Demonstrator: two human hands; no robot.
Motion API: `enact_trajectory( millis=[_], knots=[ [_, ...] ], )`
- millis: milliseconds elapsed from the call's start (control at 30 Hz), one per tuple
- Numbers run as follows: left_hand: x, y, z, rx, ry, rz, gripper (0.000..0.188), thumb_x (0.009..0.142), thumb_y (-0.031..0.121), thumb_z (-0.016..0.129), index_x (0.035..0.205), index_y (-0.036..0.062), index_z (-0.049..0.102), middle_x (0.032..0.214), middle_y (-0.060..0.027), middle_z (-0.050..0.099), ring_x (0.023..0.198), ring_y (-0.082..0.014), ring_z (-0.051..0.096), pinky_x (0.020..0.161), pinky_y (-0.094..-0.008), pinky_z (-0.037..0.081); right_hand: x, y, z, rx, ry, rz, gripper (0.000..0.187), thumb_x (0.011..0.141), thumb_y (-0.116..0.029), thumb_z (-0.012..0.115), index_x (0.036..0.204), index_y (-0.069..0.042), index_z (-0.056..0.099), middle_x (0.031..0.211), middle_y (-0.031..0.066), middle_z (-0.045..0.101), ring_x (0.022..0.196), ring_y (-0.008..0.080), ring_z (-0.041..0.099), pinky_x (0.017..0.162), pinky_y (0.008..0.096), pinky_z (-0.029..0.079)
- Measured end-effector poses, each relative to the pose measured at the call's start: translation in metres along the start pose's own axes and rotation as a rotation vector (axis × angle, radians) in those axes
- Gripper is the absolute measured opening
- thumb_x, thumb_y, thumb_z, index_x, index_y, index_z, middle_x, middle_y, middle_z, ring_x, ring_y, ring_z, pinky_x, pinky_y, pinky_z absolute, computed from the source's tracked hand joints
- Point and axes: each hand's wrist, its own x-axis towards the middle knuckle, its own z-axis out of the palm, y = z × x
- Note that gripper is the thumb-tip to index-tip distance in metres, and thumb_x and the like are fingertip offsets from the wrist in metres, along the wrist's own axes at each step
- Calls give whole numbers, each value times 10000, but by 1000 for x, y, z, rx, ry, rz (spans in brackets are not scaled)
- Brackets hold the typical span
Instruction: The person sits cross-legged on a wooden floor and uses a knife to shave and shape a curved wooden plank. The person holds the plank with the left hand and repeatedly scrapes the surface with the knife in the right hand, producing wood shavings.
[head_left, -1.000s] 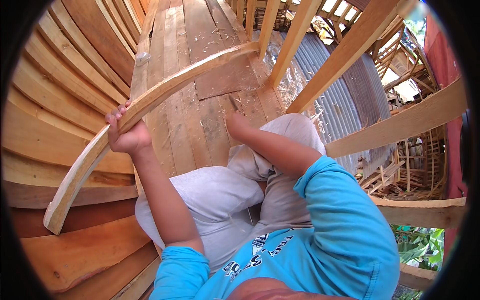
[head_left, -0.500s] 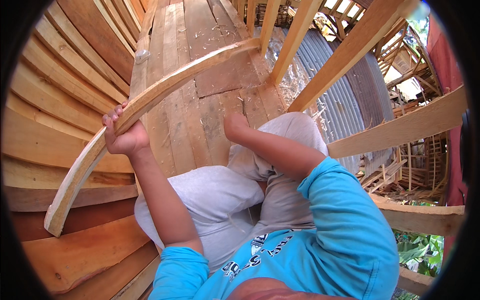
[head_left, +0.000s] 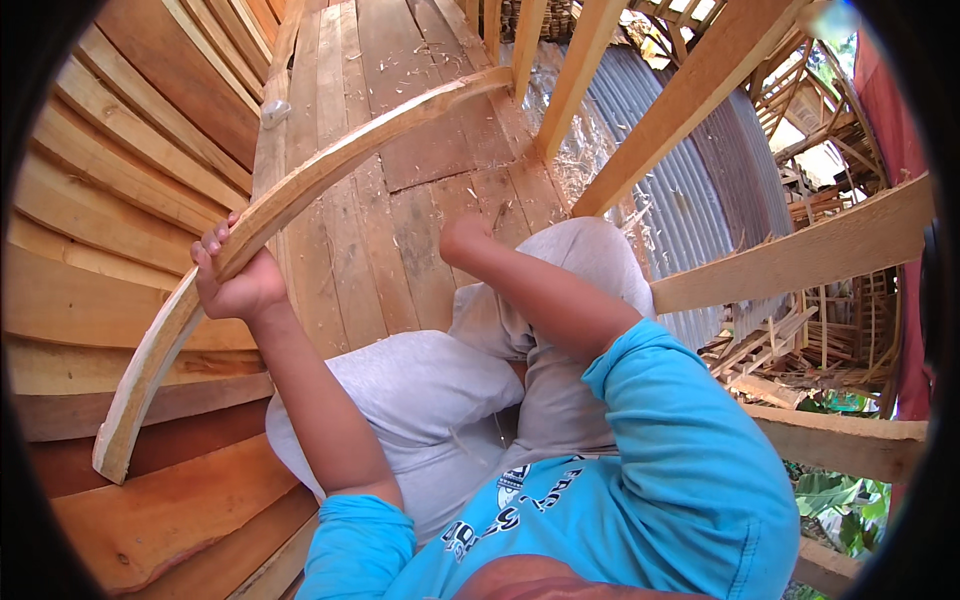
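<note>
My left hand [head_left: 240, 278] is wrapped around a long wooden batten [head_left: 310, 178], which looks bowed in this wide picture. It slants from the lower left up to the upright posts, with a pale, rough top face and a browner side. The batten's near end rests against or hovers over the plank wall; I cannot tell which. Beside my right knee, the end of my right arm [head_left: 468, 238] is a rounded shape above the floorboards. No fingers show there, and I see nothing held in it.
Plank floor [head_left: 365, 250] with scattered shavings lies ahead. Stacked boards [head_left: 120, 280] form a wall at left. Upright posts [head_left: 580, 75] and rails stand at right, with corrugated metal sheets [head_left: 650, 130] beyond. A small clear plastic item [head_left: 275, 113] lies by the wall.
The batten has shifted slightly, its far end a little up and left, its near end slightly lower. My left hand moved left with it. My right arm shifted slightly left.
</note>
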Motion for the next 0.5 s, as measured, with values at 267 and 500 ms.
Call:
enact_trajectory(
  millis=[267,500],
  knots=[
    [4,4,-10,-28,-46,-4,140,801,178,613,721,137,505,737,25,506,864,-185,515,980,-432,399,10,80,-67,135,215,51,202,738,-138,691,912,-54,751,975,107,733,880,260,719,717,369,565],
    [-3,2,5,-16,-68,-12,151,782,157,642,724,149,502,735,18,509,850,-174,501,990,-396,366,-54,127,-160,523,390,-46,292,792,-169,598,974,48,671,1009,253,672,980,339,663,807,405,526]
  ],
)
